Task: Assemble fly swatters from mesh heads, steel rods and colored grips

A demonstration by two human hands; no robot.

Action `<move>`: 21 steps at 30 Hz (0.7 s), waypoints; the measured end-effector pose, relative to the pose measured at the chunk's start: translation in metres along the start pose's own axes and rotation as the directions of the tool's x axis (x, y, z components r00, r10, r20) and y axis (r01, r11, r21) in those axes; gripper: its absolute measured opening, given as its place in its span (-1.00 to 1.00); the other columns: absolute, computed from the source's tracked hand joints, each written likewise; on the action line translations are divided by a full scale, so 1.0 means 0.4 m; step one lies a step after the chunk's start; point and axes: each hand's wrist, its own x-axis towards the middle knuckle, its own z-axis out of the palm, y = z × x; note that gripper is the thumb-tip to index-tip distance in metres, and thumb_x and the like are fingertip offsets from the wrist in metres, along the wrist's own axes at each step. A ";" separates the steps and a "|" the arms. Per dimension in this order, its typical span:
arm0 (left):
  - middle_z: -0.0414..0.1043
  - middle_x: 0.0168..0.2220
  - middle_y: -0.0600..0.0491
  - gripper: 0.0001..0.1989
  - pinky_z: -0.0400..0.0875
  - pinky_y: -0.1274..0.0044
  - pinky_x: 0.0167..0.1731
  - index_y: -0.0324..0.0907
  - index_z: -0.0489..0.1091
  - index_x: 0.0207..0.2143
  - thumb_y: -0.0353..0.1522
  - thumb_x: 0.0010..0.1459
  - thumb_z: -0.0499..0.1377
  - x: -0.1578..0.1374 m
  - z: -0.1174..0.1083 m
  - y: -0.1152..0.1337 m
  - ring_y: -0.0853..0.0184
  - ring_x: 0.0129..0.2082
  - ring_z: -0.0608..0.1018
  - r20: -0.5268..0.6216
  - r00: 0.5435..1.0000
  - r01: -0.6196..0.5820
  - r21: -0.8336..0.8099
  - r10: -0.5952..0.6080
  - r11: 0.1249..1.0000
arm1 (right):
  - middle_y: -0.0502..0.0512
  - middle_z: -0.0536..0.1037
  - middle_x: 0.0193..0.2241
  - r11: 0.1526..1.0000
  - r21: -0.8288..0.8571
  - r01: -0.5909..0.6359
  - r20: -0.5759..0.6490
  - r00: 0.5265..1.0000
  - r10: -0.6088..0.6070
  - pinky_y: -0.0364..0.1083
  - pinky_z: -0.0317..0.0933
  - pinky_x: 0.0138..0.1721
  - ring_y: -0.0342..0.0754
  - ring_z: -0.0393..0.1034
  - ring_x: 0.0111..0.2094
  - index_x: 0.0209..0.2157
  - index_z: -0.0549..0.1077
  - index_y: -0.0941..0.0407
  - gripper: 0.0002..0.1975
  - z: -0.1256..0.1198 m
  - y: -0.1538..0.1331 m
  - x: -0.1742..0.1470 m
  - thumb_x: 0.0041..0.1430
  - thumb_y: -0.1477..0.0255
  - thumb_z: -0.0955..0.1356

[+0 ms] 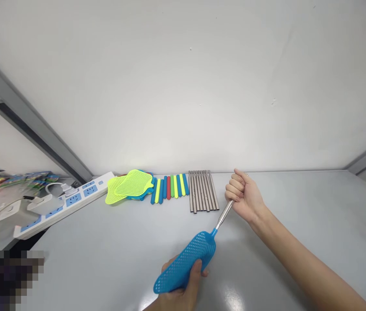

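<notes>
A blue fly swatter head [189, 263], perforated and slightly curled, lies in the grip of my left hand [183, 293], thumb on top and fingers beneath. Its narrow blue neck joins a metal telescopic rod [224, 214]. My right hand [243, 194] is wrapped round that rod, whose far end shows just above the fist. Left of my right hand, several loose metal tubes [202, 192] lie side by side on the table.
Coloured handle grips [171, 186] in blue, yellow, green and red lie in a row by the wall. Yellow and blue swatter heads [134, 183] are piled left of them. A white power strip [62, 211] with plugs runs along the left edge of the grey table [105, 259].
</notes>
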 end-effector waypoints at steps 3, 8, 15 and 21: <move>0.46 -0.62 0.05 -0.73 0.40 0.43 -0.31 -0.08 0.44 -0.68 -0.14 -0.12 0.12 0.009 0.007 0.010 0.22 -0.51 0.50 -0.049 0.998 0.029 0.041 -0.027 0.999 | -0.18 -0.22 -0.79 0.997 -0.020 0.069 -0.013 0.998 -0.069 -0.26 -0.27 -0.82 -0.27 -0.33 -0.77 -0.70 -0.14 0.12 -0.60 -0.003 0.001 0.002 0.04 0.44 0.21; 0.45 -0.65 0.03 -0.67 0.39 0.45 -0.35 -0.17 0.40 -0.66 -0.12 -0.09 0.09 0.025 0.015 0.027 0.22 -0.53 0.49 -0.079 0.995 0.057 0.017 -0.055 0.998 | -0.19 -0.21 -0.80 0.987 -0.055 0.149 -0.065 0.986 -0.152 -0.25 -0.28 -0.81 -0.27 -0.33 -0.77 -0.70 -0.13 0.12 -0.60 -0.002 0.015 0.004 0.03 0.43 0.22; 0.45 -0.67 0.03 -0.66 0.38 0.48 -0.36 -0.20 0.37 -0.61 -0.10 -0.09 0.09 0.038 0.007 0.019 0.24 -0.53 0.51 -0.010 0.995 0.100 0.015 -0.100 0.995 | -0.19 -0.20 -0.80 0.983 -0.054 0.176 -0.084 0.980 -0.181 -0.25 -0.30 -0.81 -0.27 -0.32 -0.77 -0.70 -0.12 0.12 -0.61 -0.014 0.029 0.012 0.03 0.42 0.22; 0.45 -0.67 0.04 -0.66 0.39 0.48 -0.37 -0.21 0.37 -0.58 -0.11 -0.07 0.08 0.038 0.003 0.007 0.25 -0.54 0.51 0.021 0.994 0.103 0.014 -0.103 0.995 | -0.19 -0.19 -0.80 0.980 -0.036 0.194 -0.096 0.976 -0.197 -0.25 -0.30 -0.81 -0.28 -0.31 -0.78 -0.70 -0.11 0.12 -0.61 -0.029 0.030 0.019 0.03 0.42 0.22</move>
